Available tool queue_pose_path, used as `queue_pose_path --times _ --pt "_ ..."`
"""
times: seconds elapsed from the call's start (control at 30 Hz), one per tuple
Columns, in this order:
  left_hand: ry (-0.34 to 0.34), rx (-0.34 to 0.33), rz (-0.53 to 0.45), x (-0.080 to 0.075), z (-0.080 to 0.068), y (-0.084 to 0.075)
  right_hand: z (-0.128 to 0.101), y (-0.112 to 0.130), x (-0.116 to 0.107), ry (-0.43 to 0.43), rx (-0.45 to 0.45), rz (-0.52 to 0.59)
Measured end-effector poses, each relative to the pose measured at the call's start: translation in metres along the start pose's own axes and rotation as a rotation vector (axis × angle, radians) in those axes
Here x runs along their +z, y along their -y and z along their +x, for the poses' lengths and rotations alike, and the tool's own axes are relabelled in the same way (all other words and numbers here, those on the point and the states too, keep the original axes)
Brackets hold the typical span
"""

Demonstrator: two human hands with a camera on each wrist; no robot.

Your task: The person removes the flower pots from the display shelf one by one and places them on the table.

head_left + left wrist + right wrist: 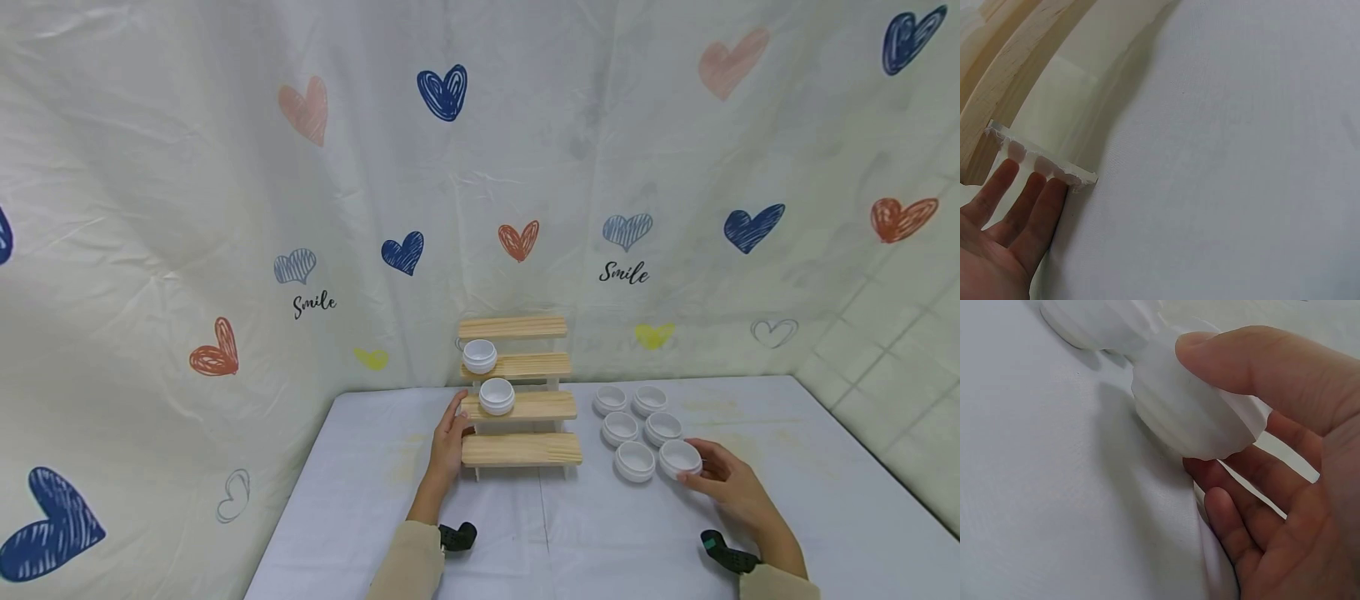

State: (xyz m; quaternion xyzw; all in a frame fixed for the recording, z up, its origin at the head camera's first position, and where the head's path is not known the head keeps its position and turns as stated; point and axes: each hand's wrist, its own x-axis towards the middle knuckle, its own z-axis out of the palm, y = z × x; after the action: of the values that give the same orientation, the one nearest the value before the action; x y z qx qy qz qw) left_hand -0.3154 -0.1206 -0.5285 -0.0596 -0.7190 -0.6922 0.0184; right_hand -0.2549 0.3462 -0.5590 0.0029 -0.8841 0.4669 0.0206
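The left hand (451,440) rests straight-fingered against the left side of the stepped pale wooden rack (520,398), apparently steadying it. Right of the rack, the right hand (726,483) pinches a small white round jar (680,458) on the white surface (787,467), thumb over its rim.

**Two "Smile" prints on the backdrop**

The only readable text was the word "Smile", printed twice in black script on the heart-patterned backdrop cloth (525,167) in the head view. One "Smile" (314,304) stood left of centre in the frame, just under a pale blue heart. The other "Smile" (623,272) stood right of centre, likewise below a pale blue heart. Neither wrist view showed any lettering, number or label.
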Motion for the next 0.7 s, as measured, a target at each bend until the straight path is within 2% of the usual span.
queue_pose_path --times 0.37,0.7 --pt "-0.002 0.0 -0.014 0.0009 -0.0001 0.0006 -0.0001 -0.0003 0.0007 0.003 -0.034 -0.025" --pt "-0.003 -0.013 -0.014 0.0008 -0.0011 -0.0008 -0.0015 0.0007 -0.0015 0.02 -0.02 -0.055"
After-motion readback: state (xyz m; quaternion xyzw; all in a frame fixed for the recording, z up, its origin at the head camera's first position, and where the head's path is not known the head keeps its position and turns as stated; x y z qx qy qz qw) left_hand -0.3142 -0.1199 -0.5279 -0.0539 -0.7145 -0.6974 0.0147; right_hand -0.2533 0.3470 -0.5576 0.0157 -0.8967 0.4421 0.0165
